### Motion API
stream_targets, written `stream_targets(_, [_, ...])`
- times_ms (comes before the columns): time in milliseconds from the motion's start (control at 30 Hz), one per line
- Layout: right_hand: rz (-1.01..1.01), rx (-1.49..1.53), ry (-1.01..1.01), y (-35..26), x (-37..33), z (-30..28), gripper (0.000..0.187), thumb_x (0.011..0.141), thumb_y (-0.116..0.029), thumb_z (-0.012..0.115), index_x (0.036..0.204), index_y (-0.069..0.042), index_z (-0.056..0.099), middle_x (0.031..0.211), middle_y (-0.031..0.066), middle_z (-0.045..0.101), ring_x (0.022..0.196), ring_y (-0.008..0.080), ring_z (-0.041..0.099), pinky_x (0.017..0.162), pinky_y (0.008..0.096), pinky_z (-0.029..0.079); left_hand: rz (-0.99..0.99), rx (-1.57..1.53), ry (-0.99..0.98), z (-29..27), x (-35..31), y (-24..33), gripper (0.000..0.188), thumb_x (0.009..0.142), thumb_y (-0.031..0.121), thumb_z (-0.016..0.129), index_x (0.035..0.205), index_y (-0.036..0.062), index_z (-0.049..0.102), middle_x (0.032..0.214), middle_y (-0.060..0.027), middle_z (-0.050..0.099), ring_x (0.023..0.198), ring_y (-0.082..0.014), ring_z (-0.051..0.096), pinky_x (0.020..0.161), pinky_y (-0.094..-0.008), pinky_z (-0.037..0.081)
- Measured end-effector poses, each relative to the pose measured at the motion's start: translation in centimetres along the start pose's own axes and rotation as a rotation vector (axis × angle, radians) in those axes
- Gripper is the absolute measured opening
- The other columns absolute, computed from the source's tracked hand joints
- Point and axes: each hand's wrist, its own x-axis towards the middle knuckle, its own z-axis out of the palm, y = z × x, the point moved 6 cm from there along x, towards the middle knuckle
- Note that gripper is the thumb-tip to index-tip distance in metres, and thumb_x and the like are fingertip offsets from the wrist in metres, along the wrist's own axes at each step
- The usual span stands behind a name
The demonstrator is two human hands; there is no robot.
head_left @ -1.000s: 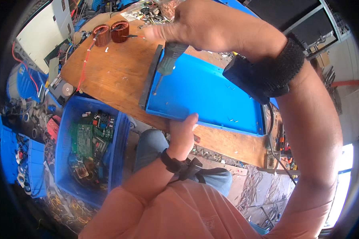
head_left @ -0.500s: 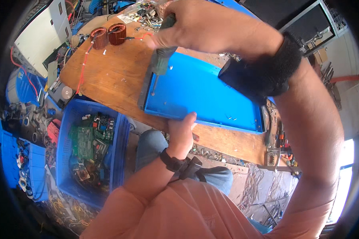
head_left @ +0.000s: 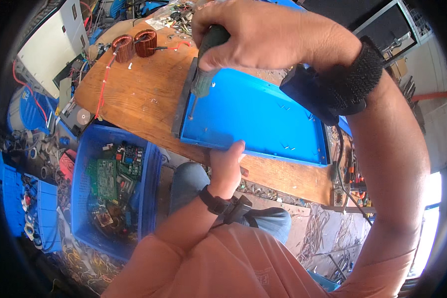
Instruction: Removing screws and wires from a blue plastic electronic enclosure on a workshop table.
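A shallow blue metal tray-like panel with raised edges and a dark left side rests on the wooden table. My left hand grips its near edge, thumb over the rim and the other fingers hidden underneath. Above the panel's left end, my right hand is closed round a screwdriver with a dark green handle. Its thin shaft points down, and the tip meets a small screw at the near left corner. Small bits of metal, perhaps screws or pins, show on the blue surface.
Two copper-wound coils with red leads sit on the far left of the wooden table. Below, at left, stands a blue crate of circuit boards. Loose hardware is heaped at the back. Tools lie at the right edge.
My right hand has turned about the screwdriver handle and its wrist has shifted slightly right, showing more of the handle. The screwdriver tip, the panel and my left hand stay in place.
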Motion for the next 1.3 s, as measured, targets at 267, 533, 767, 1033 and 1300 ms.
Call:
stream_targets(267, [-0.053,-0.476,-0.118,-0.4,1.2,1.5,0.027,0.085,-0.021,0.051,0.102,-0.004,0.065,0.082,0.0189,0.064,0.08,0.0338,0.063,0.069,0.0406,0.05,-0.02,-0.011,-0.009,0.0,0.4,-0.4,0.032,0.079,0.008,0.06,0.107,-0.002,0.048,0.106,-0.0112,0.052,0.1,-0.0246,0.055,0.093,-0.0456,0.044])
stream_targets(533, [-0.03,-0.473,-0.007,0.5,1.9,1.7,0.026,0.075,-0.017,0.058,0.096,-0.003,0.066,0.086,0.0189,0.065,0.079,0.0321,0.064,0.071,0.0402,0.05,0.039,-0.04,-0.029,0.4,0.3,0.0,0.027,0.08,0.008,0.059,0.104,-0.001,0.051,0.1,-0.01,0.054,0.093,-0.0235,0.058,0.086,-0.0394,0.049])
stream_targets(767, [0.021,-0.05,0.075,0.5,0.0,0.5,0.029,0.078,-0.019,0.058,0.1,-0.001,0.064,0.085,0.0198,0.065,0.081,0.0345,0.062,0.071,0.0413,0.049,-0.06,0.01,-0.004,0.3,0.0,0.2,0.026,0.08,0.007,0.059,0.104,0.0009,0.052,0.098,-0.0083,0.054,0.09,-0.0229,0.058,0.085,-0.0386,0.049])
stream_targets(1033, [0.072,-0.359,-0.055,1.2,2.3,1.8,0.032,0.077,-0.022,0.06,0.101,-0.002,0.064,0.086,0.0186,0.065,0.079,0.0341,0.063,0.07,0.0413,0.05,-0.011,-0.056,-0.035,0.7,0.1,-0.2,0.032,0.08,0.007,0.06,0.109,0.0037,0.049,0.105,-0.0091,0.05,0.099,-0.0229,0.054,0.094,-0.0433,0.042])
stream_targets(1300, [0.019,-0.049,0.054,-0.5,0.2,0.6,0.03,0.076,-0.025,0.062,0.094,0.0,0.065,0.083,0.0201,0.064,0.079,0.0341,0.064,0.071,0.0397,0.05,0.052,0.052,0.017,0.0,0.0,-0.1,0.026,0.08,0.014,0.06,0.1,-0.0004,0.053,0.092,-0.0072,0.055,0.077,-0.0189,0.06,0.043,-0.0266,0.047])
